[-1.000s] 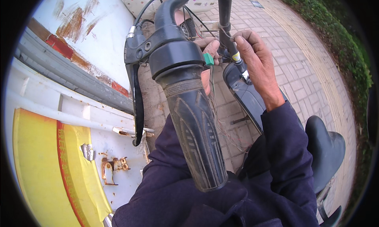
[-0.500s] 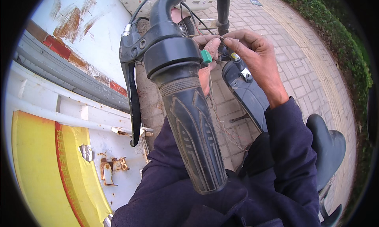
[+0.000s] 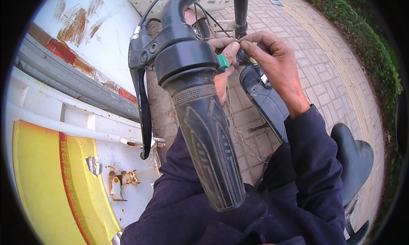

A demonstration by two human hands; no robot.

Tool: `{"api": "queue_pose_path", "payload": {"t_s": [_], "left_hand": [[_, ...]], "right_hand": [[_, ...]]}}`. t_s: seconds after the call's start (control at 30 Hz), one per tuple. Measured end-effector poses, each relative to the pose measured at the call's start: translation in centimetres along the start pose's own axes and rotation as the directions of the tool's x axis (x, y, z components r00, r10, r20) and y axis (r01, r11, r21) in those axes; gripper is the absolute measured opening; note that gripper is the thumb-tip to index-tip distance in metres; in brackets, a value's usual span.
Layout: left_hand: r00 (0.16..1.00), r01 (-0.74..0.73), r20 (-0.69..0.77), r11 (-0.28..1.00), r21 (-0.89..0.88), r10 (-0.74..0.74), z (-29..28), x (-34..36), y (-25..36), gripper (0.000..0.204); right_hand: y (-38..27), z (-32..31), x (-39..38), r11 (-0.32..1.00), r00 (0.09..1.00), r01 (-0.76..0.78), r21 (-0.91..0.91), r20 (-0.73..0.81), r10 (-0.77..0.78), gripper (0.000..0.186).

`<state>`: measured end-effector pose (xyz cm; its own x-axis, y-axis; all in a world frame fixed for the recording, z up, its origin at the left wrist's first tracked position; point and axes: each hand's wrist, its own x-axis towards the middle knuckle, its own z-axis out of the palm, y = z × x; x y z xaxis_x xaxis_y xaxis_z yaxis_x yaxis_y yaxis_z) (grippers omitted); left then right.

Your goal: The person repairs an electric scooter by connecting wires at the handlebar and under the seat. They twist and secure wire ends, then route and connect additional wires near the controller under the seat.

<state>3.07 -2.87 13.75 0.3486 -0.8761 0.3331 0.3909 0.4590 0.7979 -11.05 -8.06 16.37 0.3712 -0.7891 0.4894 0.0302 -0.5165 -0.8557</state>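
Note:
A black rubber handlebar grip (image 3: 208,155) with a brake lever (image 3: 142,113) and a small green switch (image 3: 223,60) fills the middle of the view. Behind it my left hand (image 3: 222,81) is partly hidden by the grip; its fingertips pinch thin wires (image 3: 237,132) just above the switch. My right hand (image 3: 277,63) meets it from the right, thumb and forefinger pinched on the same wire ends. Loose red and pale strands hang down from the hands. Both forearms wear dark blue sleeves.
A black frame cover (image 3: 266,102) and a black saddle (image 3: 351,155) lie to the right over brick paving (image 3: 328,78). A white and yellow rusty vehicle panel (image 3: 47,176) stands at the left. A dark post (image 3: 240,8) rises behind the hands; a hedge (image 3: 366,31) lines the far right.
Both hands stay at the wire ends, and the fingertips have drawn closer together. The grip has shifted slightly in the view.

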Motion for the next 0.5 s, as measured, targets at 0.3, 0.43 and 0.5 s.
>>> {"api": "queue_pose_path", "payload": {"t_s": [0.3,0.43,0.5], "left_hand": [[0.995,-0.017,-0.098,0.996,0.09,0.026,0.21,-0.09,-0.23,0.016],[0.992,-0.057,-0.104,0.98,0.193,0.078,0.06,0.06,-0.37,0.016],[0.991,-0.066,-0.097,0.977,0.202,0.087,-0.03,0.09,-0.44,0.016]], "right_hand": [[-0.4,0.1,0.03,0.999,1.0,-0.009,-0.046,0.003,0.01,0.014],[-0.45,0.07,-0.07,0.995,1.0,0.004,-0.099,-0.004,-0.005,0.014],[-0.37,0.14,-0.07,0.997,1.0,-0.012,-0.076,-0.002,0.011,0.015]]}}
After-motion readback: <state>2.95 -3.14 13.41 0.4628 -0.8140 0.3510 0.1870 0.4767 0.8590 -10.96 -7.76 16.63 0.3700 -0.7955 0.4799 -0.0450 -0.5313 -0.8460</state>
